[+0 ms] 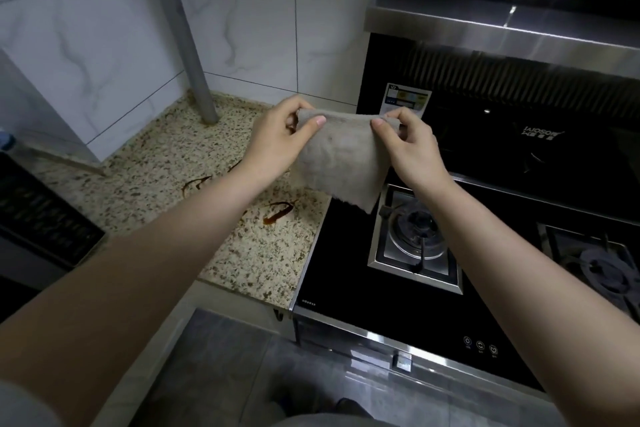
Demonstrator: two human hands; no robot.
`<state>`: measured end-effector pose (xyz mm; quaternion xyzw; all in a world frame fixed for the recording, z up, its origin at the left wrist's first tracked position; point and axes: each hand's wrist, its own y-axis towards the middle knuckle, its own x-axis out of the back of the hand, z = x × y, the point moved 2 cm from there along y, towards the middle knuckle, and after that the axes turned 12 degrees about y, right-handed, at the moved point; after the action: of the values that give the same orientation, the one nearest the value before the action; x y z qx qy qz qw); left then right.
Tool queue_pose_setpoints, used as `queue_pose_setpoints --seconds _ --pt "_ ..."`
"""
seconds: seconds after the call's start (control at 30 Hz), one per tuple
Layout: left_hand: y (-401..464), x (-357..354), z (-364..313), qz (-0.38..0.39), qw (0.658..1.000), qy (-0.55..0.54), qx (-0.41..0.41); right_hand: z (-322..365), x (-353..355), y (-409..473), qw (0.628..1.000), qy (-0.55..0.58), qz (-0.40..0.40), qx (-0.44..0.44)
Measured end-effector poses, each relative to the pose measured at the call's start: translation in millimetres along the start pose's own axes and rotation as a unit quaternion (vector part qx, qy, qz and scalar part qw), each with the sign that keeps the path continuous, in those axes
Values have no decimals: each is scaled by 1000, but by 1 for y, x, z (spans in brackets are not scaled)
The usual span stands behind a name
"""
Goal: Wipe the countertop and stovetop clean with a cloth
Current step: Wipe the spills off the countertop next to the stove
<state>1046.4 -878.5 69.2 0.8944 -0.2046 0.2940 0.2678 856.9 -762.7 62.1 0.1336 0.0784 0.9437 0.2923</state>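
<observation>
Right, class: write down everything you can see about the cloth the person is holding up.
The cloth is a small, greyish-beige piece with a woven, slightly nubbly texture, looking soft and limp. It is held in the air, spread flat and hanging down, its lower corner dangling over the near burner without touching it. The left hand pinches its top left corner and the right hand its top right corner, thumbs in front. It hangs above the edge where the speckled countertop meets the black stovetop. No stains are clearly visible on it.

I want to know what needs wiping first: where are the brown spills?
In the head view, the brown spills lie on the speckled countertop, left of the stovetop, below the cloth.
</observation>
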Motion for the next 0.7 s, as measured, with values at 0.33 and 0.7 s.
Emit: queue_pose_setpoints --seconds 0.33,0.7 --pt "-68 -26 60 112 981 -18 160 -81 -31 -27 982 34 111 -151" --pt "-117 -54 139 226 937 -7 265 -161 -86 -75 947 13 118 -297"
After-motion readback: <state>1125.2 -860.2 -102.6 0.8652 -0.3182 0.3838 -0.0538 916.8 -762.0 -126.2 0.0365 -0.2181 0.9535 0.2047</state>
